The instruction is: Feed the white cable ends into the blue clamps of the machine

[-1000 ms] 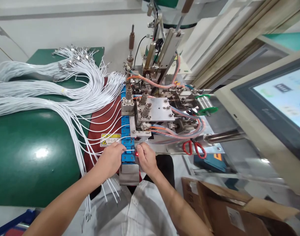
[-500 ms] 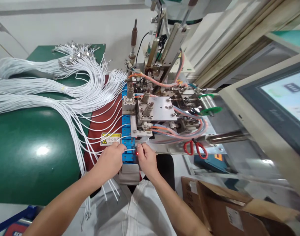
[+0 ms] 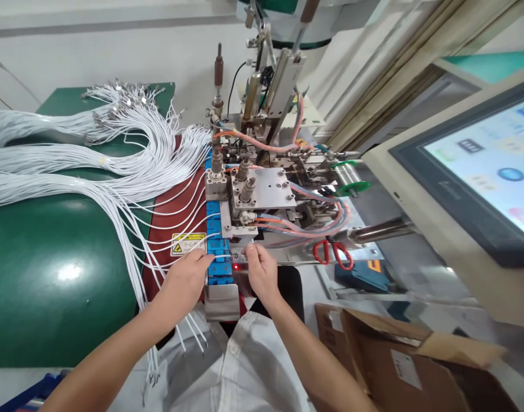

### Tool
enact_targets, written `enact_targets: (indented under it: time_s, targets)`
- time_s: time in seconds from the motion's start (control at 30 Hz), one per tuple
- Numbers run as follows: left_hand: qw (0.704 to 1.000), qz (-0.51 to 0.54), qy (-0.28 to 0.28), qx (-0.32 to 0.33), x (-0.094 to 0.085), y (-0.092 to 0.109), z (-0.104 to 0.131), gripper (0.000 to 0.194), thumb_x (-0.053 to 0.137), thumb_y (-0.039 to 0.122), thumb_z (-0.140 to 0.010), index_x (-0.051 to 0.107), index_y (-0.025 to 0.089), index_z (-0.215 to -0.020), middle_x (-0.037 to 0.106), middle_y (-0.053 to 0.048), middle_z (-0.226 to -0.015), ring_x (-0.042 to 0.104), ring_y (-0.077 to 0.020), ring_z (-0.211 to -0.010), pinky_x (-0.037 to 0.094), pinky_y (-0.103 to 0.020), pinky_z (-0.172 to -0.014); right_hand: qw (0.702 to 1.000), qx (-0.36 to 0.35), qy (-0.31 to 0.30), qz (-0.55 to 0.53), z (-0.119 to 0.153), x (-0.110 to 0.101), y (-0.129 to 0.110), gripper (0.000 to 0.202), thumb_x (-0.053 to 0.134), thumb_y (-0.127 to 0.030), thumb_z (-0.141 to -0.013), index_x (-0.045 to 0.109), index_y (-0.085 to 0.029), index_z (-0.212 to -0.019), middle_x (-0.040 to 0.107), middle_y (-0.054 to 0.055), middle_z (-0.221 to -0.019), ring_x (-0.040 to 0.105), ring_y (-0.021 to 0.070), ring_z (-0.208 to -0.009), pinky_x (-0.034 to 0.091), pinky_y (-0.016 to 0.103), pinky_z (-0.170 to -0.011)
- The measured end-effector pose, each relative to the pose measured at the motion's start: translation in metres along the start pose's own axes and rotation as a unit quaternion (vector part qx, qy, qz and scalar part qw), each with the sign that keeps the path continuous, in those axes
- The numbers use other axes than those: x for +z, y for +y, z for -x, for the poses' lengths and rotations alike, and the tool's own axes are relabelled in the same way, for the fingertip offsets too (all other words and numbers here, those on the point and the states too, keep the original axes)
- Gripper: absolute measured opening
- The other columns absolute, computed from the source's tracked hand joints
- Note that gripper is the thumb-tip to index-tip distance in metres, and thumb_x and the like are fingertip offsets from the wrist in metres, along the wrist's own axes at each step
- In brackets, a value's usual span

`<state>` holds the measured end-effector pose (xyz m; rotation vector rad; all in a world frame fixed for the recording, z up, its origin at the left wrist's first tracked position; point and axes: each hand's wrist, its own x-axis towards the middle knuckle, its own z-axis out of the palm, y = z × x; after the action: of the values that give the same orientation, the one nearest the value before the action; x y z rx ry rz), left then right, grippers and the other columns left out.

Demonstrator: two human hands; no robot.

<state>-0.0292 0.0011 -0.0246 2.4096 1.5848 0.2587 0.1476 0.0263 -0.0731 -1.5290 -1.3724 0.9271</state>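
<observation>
My left hand [image 3: 186, 280] is closed, thumb and finger pinching a white cable [image 3: 219, 256]. The cable lies across the row of blue holder blocks [image 3: 220, 269] at the machine's front edge, its tip pointing right. My right hand [image 3: 263, 273] is closed just past the tip, apart from it; whether anything is between its fingers is hidden. A small red light glows between this hand and the blocks. Other white cables [image 3: 182, 220] run from the left into blocks farther back. Behind the hands stands the machine with its metal plate [image 3: 268, 189].
Bundles of white cables [image 3: 64, 157] lie on the green table [image 3: 51, 274]. Red-handled scissors [image 3: 333, 253] and a wire spool [image 3: 347, 177] are on the machine's right side. A screen [image 3: 493, 154] juts in at right, above a cardboard box [image 3: 408, 366].
My right hand has drawn back to the right, away from the cable's tip. My left hand still pinches the cable. The whole view has shifted slightly, bringing more of the screen in.
</observation>
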Motion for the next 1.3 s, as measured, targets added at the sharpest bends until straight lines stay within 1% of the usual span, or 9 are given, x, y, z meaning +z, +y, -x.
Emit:
enact_targets:
  time_s: [0.13,0.33,0.5,0.6,0.77,0.93,1.1,1.2,1.3]
  targets:
    - [0.998,0.016,0.05,0.039,-0.006,-0.007,0.007,0.028,0.036,0.015,-0.089,0.052,0.013,-0.113,0.056,-0.011,-0.111,0.05,-0.0205,-0.104,0.042,-0.036,-0.091,0.996,-0.018,0.015,-0.089,0.004,-0.009,-0.002,0.037,0.037,-0.042,-0.087,0.051,-0.017,-0.063,0.049,-0.001,-0.058,0.045,0.0117,-0.055,0.036,0.024,-0.054]
    - [0.981,0.046,-0.166,0.089,-0.033,-0.005,0.043,0.009,0.054,0.024,-0.083,0.061,0.02,-0.082,0.058,-0.003,-0.082,0.052,-0.0176,-0.079,0.042,-0.03,-0.07,0.989,-0.04,0.005,-0.14,0.014,-0.023,-0.005,0.04,0.037,-0.041,-0.088,0.048,-0.018,-0.057,0.049,0.0,-0.057,0.045,0.012,-0.055,0.037,0.025,-0.053]
    - [0.977,0.012,-0.192,0.091,-0.032,-0.002,0.055,0.018,0.051,0.014,-0.081,0.054,0.017,-0.064,0.054,-0.003,-0.077,0.048,-0.0182,-0.075,0.037,-0.032,-0.068,0.988,-0.034,0.0,-0.152,0.017,-0.027,-0.006,0.039,0.039,-0.039,-0.087,0.049,-0.017,-0.057,0.047,-0.001,-0.056,0.043,0.0113,-0.053,0.036,0.024,-0.051]
    - [0.984,0.083,-0.147,0.061,-0.029,0.005,0.044,0.018,0.042,0.02,-0.088,0.055,0.018,-0.076,0.057,-0.002,-0.077,0.051,-0.0165,-0.074,0.04,-0.031,-0.07,0.986,-0.038,-0.017,-0.159,0.023,-0.027,-0.008,0.038,0.04,-0.038,-0.087,0.052,-0.017,-0.057,0.049,0.0,-0.057,0.045,0.0117,-0.054,0.037,0.025,-0.052]
    - [0.985,0.167,-0.002,-0.041,-0.027,0.023,0.02,0.016,0.04,0.026,-0.089,0.054,0.022,-0.095,0.063,-0.002,-0.087,0.059,-0.0158,-0.081,0.045,-0.029,-0.073,0.974,-0.083,-0.063,-0.199,0.037,-0.03,-0.014,0.035,0.038,-0.038,-0.087,0.065,-0.017,-0.079,0.058,0.005,-0.074,0.054,0.0146,-0.063,0.044,0.028,-0.057]
    - [0.981,0.187,0.042,-0.027,-0.011,0.04,0.009,0.023,0.042,0.023,-0.088,0.054,0.021,-0.107,0.063,-0.004,-0.102,0.059,-0.0168,-0.092,0.048,-0.031,-0.081,0.984,-0.074,-0.056,-0.153,0.037,-0.035,-0.027,0.012,0.054,-0.026,-0.079,0.064,-0.02,-0.078,0.063,0.004,-0.075,0.059,0.0154,-0.067,0.047,0.028,-0.061]
    - [0.978,0.173,0.108,-0.034,0.005,0.048,0.008,0.015,0.049,0.026,-0.084,0.06,0.02,-0.094,0.067,-0.003,-0.086,0.062,-0.0154,-0.078,0.051,-0.028,-0.072,0.985,-0.081,-0.118,-0.097,0.028,-0.036,-0.038,0.012,0.055,-0.024,-0.079,0.064,-0.019,-0.073,0.065,0.002,-0.07,0.059,0.0145,-0.065,0.048,0.027,-0.062]
    - [0.972,0.163,0.167,-0.014,0.007,0.048,0.007,0.018,0.047,0.022,-0.086,0.064,0.019,-0.087,0.068,-0.004,-0.083,0.063,-0.0148,-0.078,0.051,-0.027,-0.075,0.989,-0.055,-0.069,-0.121,0.029,-0.032,-0.037,0.015,0.051,-0.026,-0.082,0.064,-0.019,-0.077,0.064,0.002,-0.073,0.059,0.014,-0.066,0.048,0.026,-0.062]
    - [0.958,0.225,0.167,-0.058,0.004,0.048,0.004,0.017,0.05,0.023,-0.084,0.066,0.019,-0.087,0.069,-0.004,-0.082,0.064,-0.0142,-0.074,0.052,-0.025,-0.071,0.989,-0.046,-0.017,-0.138,0.033,-0.027,-0.034,0.017,0.048,-0.024,-0.084,0.064,-0.019,-0.081,0.063,0.003,-0.077,0.059,0.0142,-0.069,0.048,0.026,-0.064]
